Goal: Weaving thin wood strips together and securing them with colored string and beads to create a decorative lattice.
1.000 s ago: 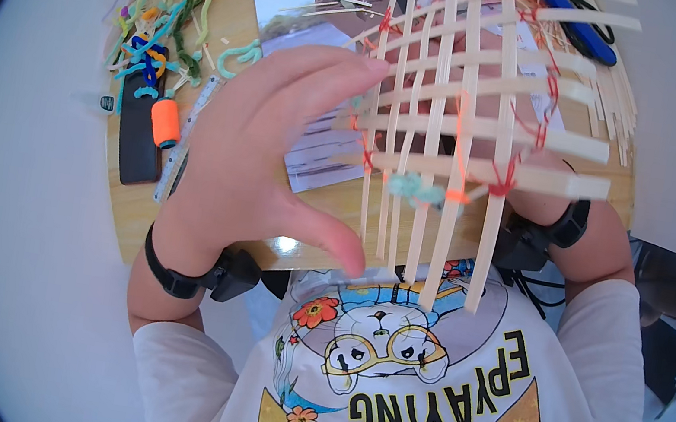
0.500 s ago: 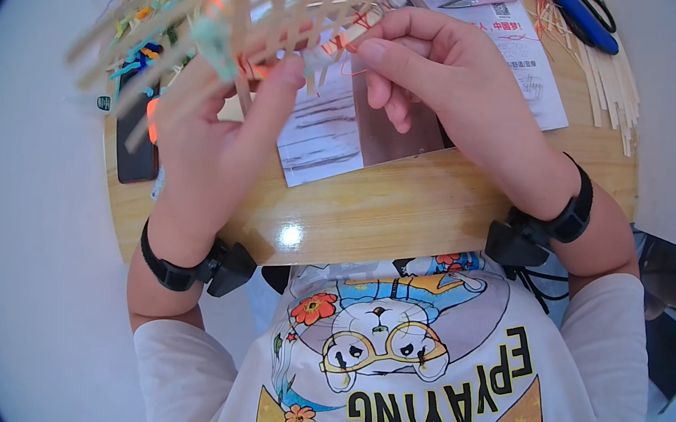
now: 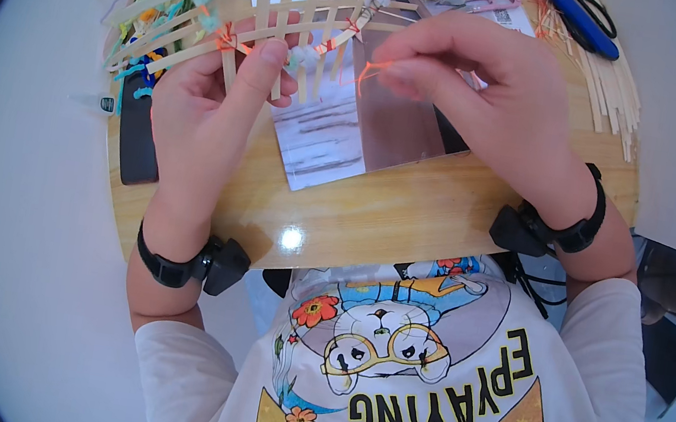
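A lattice of pale woven bamboo strips (image 3: 334, 1) is held up over the table, partly cut off by the top edge of the view. Coloured yarn and orange-red thread bind its rim. My left hand (image 3: 220, 93) grips the rim near a strip end, thumb in front and fingers behind. To the right of the rim, my right hand (image 3: 479, 88) pinches a bit of orange thread (image 3: 369, 70) between thumb and forefinger, apart from the weave. How far the thread runs inside the fingers is hidden.
Printed sheets (image 3: 322, 143) lie on the wooden table (image 3: 356, 209). At left are a dark phone (image 3: 137, 137) and a tangle of coloured yarn (image 3: 153, 13). A blue-handled tool (image 3: 576, 19) and loose bamboo strips (image 3: 605, 94) lie at back right. Pink scissors (image 3: 478, 3) rest on the paper.
My right hand has drawn away from the rim to the right with orange thread in its fingers. The weave has turned and shifted slightly in my left hand, which keeps its grip.
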Tool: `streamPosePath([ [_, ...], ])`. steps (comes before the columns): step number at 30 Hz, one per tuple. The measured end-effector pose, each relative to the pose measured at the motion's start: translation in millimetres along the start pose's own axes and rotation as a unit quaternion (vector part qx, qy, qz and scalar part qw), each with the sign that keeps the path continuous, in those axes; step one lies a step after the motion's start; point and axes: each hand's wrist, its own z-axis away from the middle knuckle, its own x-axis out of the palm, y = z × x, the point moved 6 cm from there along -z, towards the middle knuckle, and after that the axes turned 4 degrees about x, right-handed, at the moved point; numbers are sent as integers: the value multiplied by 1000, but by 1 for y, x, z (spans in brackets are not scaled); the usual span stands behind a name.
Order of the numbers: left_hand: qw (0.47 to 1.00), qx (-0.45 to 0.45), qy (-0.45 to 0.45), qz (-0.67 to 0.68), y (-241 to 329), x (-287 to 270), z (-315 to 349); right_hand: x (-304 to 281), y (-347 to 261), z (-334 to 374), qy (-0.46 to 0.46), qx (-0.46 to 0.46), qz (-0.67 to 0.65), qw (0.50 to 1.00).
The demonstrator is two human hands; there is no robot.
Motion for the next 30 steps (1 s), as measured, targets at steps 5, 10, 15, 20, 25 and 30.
streamPosePath([
  [5,1000,-10,5,6,-1,-2,5,-11,-38,16,-93,-67,-96,989],
  [10,1000,-20,-4,-12,-6,-5,10,-4,-72,54,-165,-315,-196,914],
  [15,999,-20,31,1,1,-10,5,-5,-103,60,-50,-349,-319,880],
  [20,999,-12,38,15,2,-8,2,-9,-85,48,-103,-255,-380,883],
  [25,999,-15,30,9,-3,-10,2,5,-83,29,-276,-210,-451,822],
  [30,1000,-14,20,17,1,-10,1,0,-80,13,-287,-172,-409,849],
])
